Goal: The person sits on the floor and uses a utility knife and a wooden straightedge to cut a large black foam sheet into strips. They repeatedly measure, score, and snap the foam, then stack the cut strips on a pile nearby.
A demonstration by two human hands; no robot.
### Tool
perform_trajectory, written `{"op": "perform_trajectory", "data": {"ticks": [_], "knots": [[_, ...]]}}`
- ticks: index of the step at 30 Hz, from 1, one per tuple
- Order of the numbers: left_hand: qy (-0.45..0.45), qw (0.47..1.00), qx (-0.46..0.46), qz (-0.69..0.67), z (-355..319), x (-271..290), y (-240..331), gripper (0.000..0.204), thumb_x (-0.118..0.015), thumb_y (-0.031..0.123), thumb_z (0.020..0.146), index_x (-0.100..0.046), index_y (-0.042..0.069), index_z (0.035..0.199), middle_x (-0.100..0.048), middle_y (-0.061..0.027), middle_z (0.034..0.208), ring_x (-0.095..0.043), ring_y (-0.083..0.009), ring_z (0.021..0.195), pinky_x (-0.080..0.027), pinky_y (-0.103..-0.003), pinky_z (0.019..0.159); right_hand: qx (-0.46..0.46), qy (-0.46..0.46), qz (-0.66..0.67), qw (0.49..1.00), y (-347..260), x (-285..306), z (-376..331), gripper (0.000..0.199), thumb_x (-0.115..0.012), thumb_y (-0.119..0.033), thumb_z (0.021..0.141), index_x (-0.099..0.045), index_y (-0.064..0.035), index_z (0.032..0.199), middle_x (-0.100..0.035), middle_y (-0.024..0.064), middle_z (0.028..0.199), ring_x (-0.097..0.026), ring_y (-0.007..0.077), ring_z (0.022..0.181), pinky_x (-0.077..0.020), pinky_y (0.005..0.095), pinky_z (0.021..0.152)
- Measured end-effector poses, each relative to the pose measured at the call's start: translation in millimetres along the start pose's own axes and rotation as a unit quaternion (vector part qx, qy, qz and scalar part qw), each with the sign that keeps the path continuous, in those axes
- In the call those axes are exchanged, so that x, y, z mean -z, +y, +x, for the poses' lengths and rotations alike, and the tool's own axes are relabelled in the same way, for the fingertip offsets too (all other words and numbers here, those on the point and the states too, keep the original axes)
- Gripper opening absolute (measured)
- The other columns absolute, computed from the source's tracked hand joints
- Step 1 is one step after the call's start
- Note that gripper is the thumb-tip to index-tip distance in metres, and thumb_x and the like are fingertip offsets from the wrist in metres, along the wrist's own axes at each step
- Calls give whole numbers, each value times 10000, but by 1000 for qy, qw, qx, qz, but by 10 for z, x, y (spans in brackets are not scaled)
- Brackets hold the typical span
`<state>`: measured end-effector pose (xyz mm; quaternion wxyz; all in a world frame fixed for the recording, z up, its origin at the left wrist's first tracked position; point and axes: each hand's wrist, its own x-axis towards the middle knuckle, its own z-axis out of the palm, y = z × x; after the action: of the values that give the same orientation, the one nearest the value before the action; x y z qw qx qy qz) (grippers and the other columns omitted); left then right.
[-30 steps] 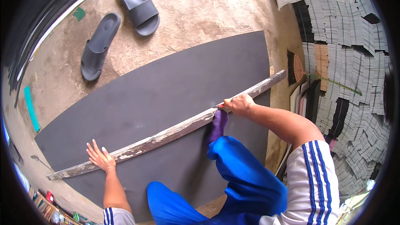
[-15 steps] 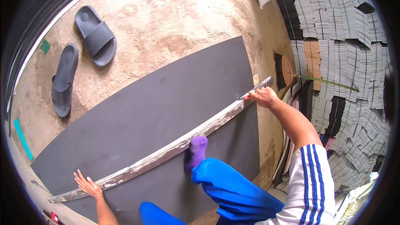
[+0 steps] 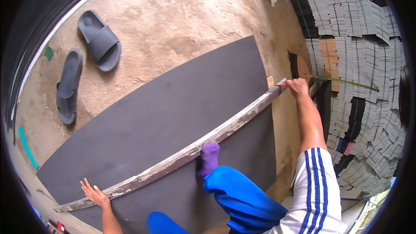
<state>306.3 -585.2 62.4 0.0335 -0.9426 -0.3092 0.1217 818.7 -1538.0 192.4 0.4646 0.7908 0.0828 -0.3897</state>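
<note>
A large dark grey sheet [image 3: 173,112] lies flat on the floor. Across it runs a long straight bar [image 3: 190,149] with worn, peeling whitish paint. Near the bar's left end my left hand [image 3: 96,196] presses down on it, fingers outstretched. My right hand [image 3: 298,88] is closed at the bar's far right end, past the sheet's right edge, around a small red-handled cutter [image 3: 283,85]. Its blade is too small to make out. My foot in a purple sock [image 3: 210,156] rests on the sheet against the bar's near side.
Two grey slide sandals [image 3: 100,41] lie on the concrete floor at the upper left. Tall bundles of strapped whitish strips [image 3: 364,56] are stacked along the right side. An orange fan-shaped rake [image 3: 303,69] with a green handle leans there. A teal strip [image 3: 28,147] lies at far left.
My right hand has moved right along the bar with the cutter, from over the sheet to the bar's far end. My left hand stays pressed on the bar.
</note>
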Motion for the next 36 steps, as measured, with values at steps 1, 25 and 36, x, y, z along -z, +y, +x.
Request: {"op": "perform_trajectory", "data": {"ticks": [1,25,36], "knots": [[5,1000,1,2,-11,-16,-23,661,-260,509,1127,-333,204,1709,-248,-95,1792,-255,-386,1626,-175,-562,1304,-40,-20,7,999,79,159,-39,182,-564,-232,1053,-725,-248,1136,-784,63,1149,-762,277,1088,-602,433,847],[-58,994,19,-94,62,484,348,746,-578,455,1023,-332,225,1689,-184,-168,1789,-148,-430,1644,-172,-637,1288,144,408,468,771,-5576,2933,-3095,115,-653,-140,908,-593,-113,1002,-633,91,958,-642,302,975,-520,437,856],[-65,990,0,-127,-18,367,219,795,-588,472,995,-337,168,1685,-149,-234,1783,-92,-490,1639,-134,-667,1276,202,446,431,758,-5943,3029,-3126,118,-669,-249,945,-635,-140,972,-614,57,928,-612,278,933,-463,438,803]]}}
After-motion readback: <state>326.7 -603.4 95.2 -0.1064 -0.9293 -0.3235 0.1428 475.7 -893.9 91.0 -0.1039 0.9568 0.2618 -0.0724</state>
